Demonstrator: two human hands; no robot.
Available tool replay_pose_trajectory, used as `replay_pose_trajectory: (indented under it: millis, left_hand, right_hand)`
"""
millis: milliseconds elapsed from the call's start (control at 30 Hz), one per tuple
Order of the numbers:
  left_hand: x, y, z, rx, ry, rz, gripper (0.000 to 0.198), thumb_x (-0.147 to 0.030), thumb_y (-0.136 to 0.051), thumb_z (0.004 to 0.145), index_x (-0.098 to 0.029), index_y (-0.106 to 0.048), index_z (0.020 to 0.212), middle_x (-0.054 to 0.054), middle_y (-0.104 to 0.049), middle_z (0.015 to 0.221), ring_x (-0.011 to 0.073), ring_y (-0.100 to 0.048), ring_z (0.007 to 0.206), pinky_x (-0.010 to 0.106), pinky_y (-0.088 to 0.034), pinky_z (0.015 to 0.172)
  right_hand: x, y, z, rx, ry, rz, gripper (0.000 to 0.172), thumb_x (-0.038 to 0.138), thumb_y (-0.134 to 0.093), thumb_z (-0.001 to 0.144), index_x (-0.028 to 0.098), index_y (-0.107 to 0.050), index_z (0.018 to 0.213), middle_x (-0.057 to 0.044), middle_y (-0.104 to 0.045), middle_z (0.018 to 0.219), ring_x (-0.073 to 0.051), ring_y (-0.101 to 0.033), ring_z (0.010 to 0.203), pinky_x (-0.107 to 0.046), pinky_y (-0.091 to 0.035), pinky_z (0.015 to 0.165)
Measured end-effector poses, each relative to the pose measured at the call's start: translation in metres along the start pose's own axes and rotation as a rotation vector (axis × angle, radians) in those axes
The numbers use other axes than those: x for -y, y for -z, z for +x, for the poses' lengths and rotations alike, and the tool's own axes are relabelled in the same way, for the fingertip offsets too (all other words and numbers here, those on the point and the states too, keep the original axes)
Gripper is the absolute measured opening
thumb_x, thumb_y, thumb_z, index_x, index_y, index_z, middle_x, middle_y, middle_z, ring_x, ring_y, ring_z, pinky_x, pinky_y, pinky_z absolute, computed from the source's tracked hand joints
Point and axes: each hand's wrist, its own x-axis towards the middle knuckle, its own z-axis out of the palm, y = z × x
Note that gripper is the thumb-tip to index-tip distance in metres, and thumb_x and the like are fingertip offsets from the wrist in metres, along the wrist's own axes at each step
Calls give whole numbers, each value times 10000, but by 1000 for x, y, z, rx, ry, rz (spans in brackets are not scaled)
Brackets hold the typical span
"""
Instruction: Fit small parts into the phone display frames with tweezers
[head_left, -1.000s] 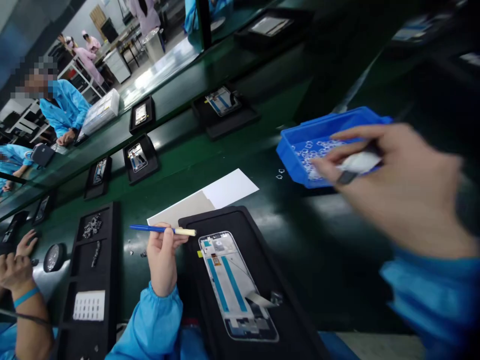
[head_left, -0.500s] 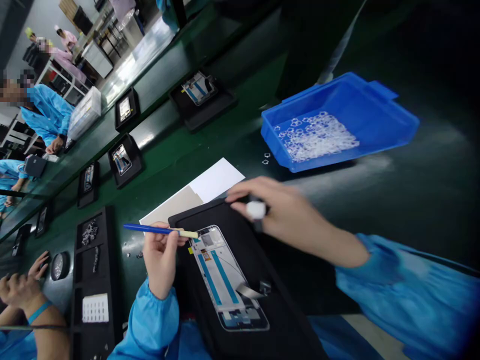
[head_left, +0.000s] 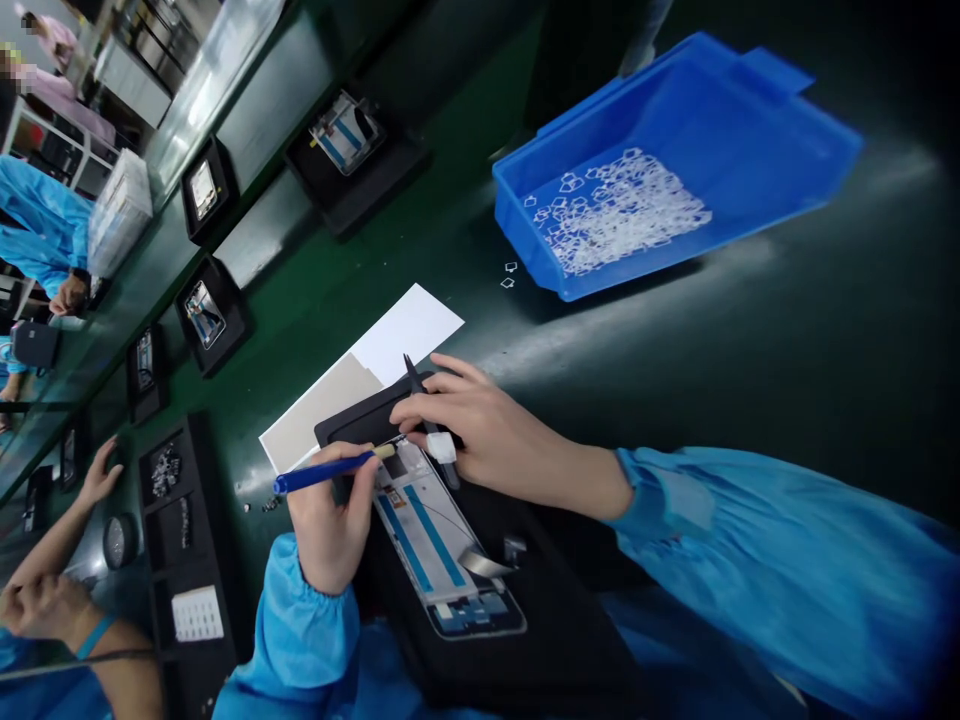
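Note:
A phone frame (head_left: 442, 545) with two blue strips and a loose flex cable (head_left: 484, 563) lies in a black tray (head_left: 555, 600) in front of me. My left hand (head_left: 330, 525) is closed on a blue pen-like tool (head_left: 322, 474), its pale yellow tip at the frame's upper end. Black tweezers (head_left: 414, 376) are in my right hand (head_left: 499, 430), their points directed away from the frame. A white piece (head_left: 441, 447) shows on the tweezers' shaft by my fingers. The right fingers hover over the frame's upper corner; whether they touch it I cannot tell.
Beyond the tray lies a white card (head_left: 409, 330). A blue bin (head_left: 675, 255) holds many small white outlines, with two loose beside it. Left are a compartment tray (head_left: 196, 560) of small parts and a co-worker's hands (head_left: 97, 475). Phone trays (head_left: 214, 320) line the far side.
My right hand has moved left and down to the frame's upper end, and the tweezers now show. The left tool has shifted slightly. The whole view has shifted too.

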Motion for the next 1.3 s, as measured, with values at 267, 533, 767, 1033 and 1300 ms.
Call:
replay_pose_trajectory:
  millis: [267,533,767,1033,1300]
  left_hand:
    - [1,-3,0,35,5,27,96,-229,-650,901,-195,-611,981,24,-730,882,171,-740,798,288,-608,728]
    - [-8,-3,8,48,-123,117,44,-210,-610,928,-195,-593,965,15,-736,846,146,-738,780,228,-584,700]
    - [-12,-5,12,129,-163,130,49,-221,-570,950,-190,-599,976,29,-725,841,144,-729,760,212,-563,655]
    - [10,-10,0,-163,310,-400,84,-251,-614,913,-192,-553,913,13,-693,823,161,-730,738,256,-578,668]
    - [12,12,-14,111,-146,98,212,-137,-468,933,-204,-661,989,7,-571,735,140,-559,650,258,-449,598]
  right_hand:
    - [-1,-2,-1,-31,19,-22,352,-21,-459,773,212,-561,1016,1,-639,829,-201,-566,809,-554,-277,1127]
    - [-2,-3,-2,-23,5,-13,358,0,-454,788,228,-571,1038,4,-636,828,-205,-576,824,-555,-272,1133]
    - [-2,-3,-2,-8,-1,-32,352,-7,-466,780,212,-581,1031,-5,-640,823,-205,-580,838,-557,-282,1128]
    - [4,-5,1,9,-12,-112,326,21,-507,807,222,-621,1037,-11,-680,827,-210,-611,812,-581,-325,1111]
    - [5,1,0,-218,-116,101,239,240,-444,1013,249,-609,1186,6,-690,779,-180,-663,740,-485,-459,1031]
